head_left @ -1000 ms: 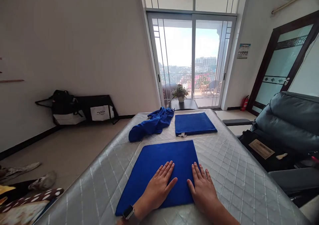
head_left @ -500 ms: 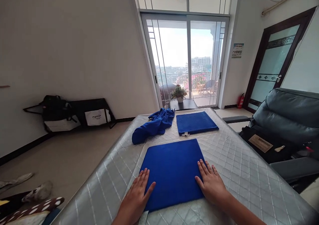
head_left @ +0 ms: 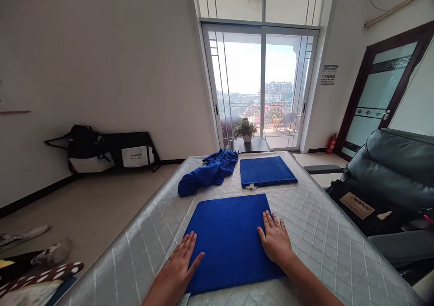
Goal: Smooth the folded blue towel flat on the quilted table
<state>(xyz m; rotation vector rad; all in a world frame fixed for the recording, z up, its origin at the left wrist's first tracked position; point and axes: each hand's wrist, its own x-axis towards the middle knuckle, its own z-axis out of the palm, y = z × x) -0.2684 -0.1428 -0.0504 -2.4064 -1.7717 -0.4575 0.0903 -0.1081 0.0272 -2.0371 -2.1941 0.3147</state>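
A blue folded cloth (head_left: 227,242) lies flat and square on the quilted silver surface before me. My left hand (head_left: 178,265) rests open on its left edge, thumb apart from the fingers. On its right edge lies my right hand (head_left: 275,239), also open, palm down with fingers stretched forward. Farther back is a second folded blue cloth (head_left: 267,171), with a white tag at its near edge. To its left sits a crumpled blue cloth (head_left: 210,172) in a loose heap.
The quilted silver cover (head_left: 318,229) spreads on both sides. A dark armchair (head_left: 393,166) stands at the right, with a black bag (head_left: 356,206) on it. Behind the far edge, a potted plant (head_left: 247,129) stands on a small table. Black bags (head_left: 88,150) lean by the left wall.
My right hand has shifted slightly left and forward on the folded cloth. My left hand stays at the left edge. The camera view has turned a little.
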